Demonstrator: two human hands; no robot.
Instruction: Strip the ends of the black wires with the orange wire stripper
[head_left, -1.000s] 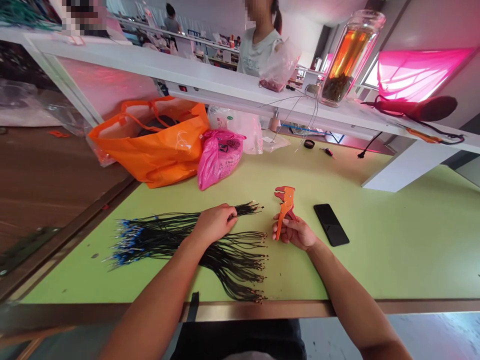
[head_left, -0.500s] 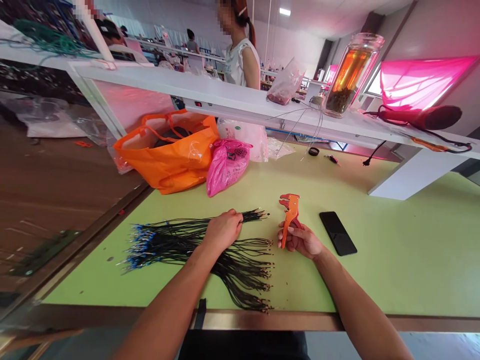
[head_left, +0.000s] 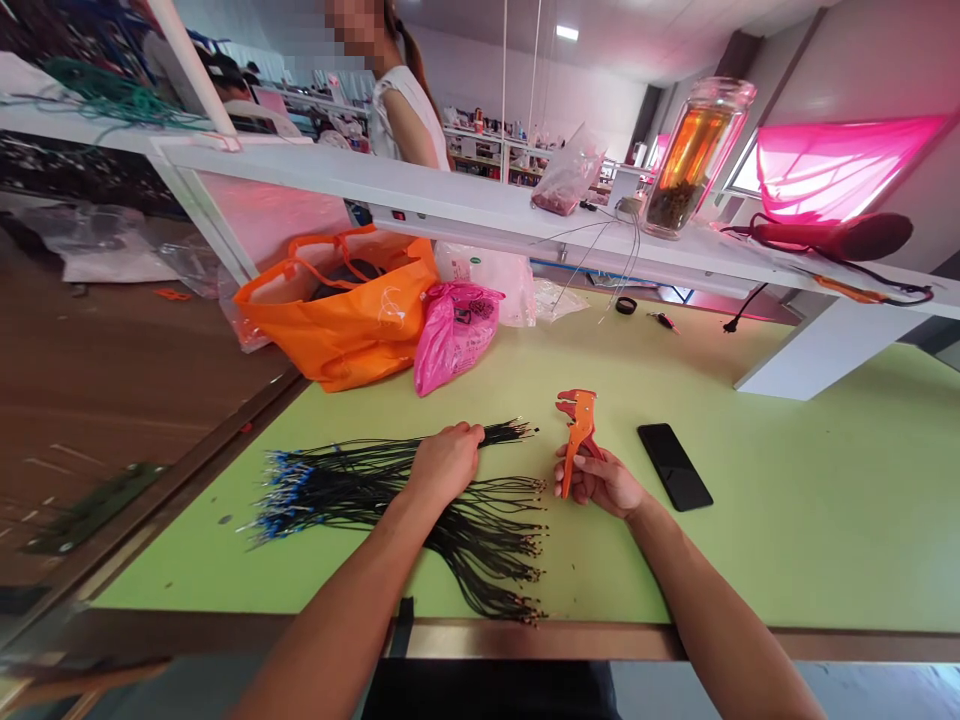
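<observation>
Many black wires [head_left: 480, 560] lie fanned across the green table, with blue-sleeved ends [head_left: 289, 485] at the left and bare copper-coloured tips at the right. My left hand [head_left: 448, 462] is closed around the upper bunch of wires, whose tips [head_left: 511, 432] stick out past the fingers. My right hand [head_left: 600, 483] grips an orange and red wire stripper [head_left: 580, 432] by its handles, jaws pointing up and to the left. The stripper is apart from the wires, just right of their tips.
A black phone [head_left: 675, 467] lies right of my right hand. Behind the wires stand an orange bag [head_left: 345, 330] and a pink plastic bag [head_left: 457, 335]. Above the table's back runs a white shelf [head_left: 480, 195] bearing a glass bottle [head_left: 694, 160]. A person [head_left: 409, 110] is beyond it.
The person behind the shelf has moved to the left. My hands, the wires and the wire stripper stay almost where they were; the view has shifted slightly.
</observation>
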